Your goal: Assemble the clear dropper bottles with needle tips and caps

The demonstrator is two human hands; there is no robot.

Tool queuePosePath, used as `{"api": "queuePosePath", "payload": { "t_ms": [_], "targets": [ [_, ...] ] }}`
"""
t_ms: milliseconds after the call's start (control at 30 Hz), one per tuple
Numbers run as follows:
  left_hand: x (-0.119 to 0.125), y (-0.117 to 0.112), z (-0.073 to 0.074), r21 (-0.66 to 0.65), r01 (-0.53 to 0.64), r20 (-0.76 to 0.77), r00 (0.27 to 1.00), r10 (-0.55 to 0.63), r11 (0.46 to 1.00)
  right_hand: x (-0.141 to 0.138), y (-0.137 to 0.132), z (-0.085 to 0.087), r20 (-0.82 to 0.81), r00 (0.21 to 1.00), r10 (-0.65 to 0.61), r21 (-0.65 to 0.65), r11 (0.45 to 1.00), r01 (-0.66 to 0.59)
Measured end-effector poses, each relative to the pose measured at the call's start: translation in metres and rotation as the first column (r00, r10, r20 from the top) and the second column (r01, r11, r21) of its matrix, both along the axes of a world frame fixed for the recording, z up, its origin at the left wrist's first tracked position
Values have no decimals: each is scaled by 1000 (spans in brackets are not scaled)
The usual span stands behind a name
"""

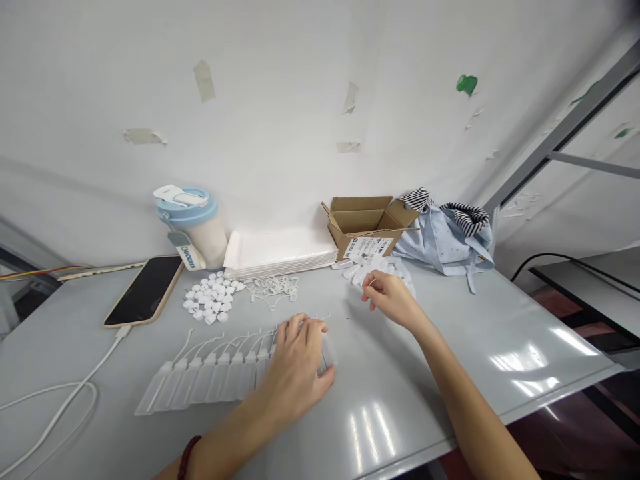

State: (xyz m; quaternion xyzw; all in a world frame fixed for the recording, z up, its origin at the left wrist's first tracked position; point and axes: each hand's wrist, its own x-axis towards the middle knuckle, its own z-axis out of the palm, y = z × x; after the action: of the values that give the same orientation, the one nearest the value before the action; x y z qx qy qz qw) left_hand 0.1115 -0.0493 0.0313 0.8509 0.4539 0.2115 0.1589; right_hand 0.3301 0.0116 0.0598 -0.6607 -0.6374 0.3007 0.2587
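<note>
My left hand [297,363] lies curled over the right end of a row of several small clear plastic vials [210,377] with thin white stems, gripping a clear vial [327,353] at its thumb side. My right hand [387,297] reaches toward a loose pile of clear vials [380,267] by the cardboard box, its fingers pinched together at the pile's edge; what they hold is too small to name. A heap of small white caps [210,297] and a tangle of thin white strings [274,289] lie behind the row.
A smartphone [145,290] on a white cable [60,407] lies at the left. A blue-lidded tumbler [193,223], a stack of white trays [280,253], an open cardboard box [367,223] and a light blue cloth bag [445,240] stand along the wall. The table edge [500,417] runs at front right.
</note>
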Motion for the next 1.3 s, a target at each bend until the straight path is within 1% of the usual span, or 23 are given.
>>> {"api": "queuePosePath", "payload": {
  "t_ms": [233,400,533,633,767,900,1000,1100,1133,1200,1300],
  "targets": [
    [-5,-1,-3,11,50,-31,998,-49,999,7,2,2,92,996,-10,23,1000,8],
    [-5,0,-6,22,61,-48,997,-60,998,15,3,8,163,984,-73,20,997,71],
    [-6,0,-6,16,64,-61,996,-63,998,28,4,12,211,969,-128,36,992,123],
    [-7,0,-5,14,69,-63,996,-68,998,40,5,13,304,944,-130,27,991,128],
    [-7,0,-2,19,65,-61,996,-64,998,47,4,14,459,877,-142,13,988,153],
    [-6,-2,-2,40,66,-71,995,-63,997,48,3,14,494,862,-115,-48,986,159],
    [-8,3,-2,121,17,-43,999,-12,992,47,3,13,532,841,-95,-84,983,164],
    [-19,20,1,193,-114,23,993,112,975,47,4,12,572,816,-83,-125,974,187],
    [-25,28,2,207,-166,45,986,160,964,47,4,11,579,812,-70,-144,972,186],
    [-41,44,3,200,-233,30,972,232,952,46,3,10,580,814,-36,-177,970,169],
    [-68,63,2,188,-256,-30,964,266,948,42,1,9,551,834,28,-209,972,106]
  ]
}}
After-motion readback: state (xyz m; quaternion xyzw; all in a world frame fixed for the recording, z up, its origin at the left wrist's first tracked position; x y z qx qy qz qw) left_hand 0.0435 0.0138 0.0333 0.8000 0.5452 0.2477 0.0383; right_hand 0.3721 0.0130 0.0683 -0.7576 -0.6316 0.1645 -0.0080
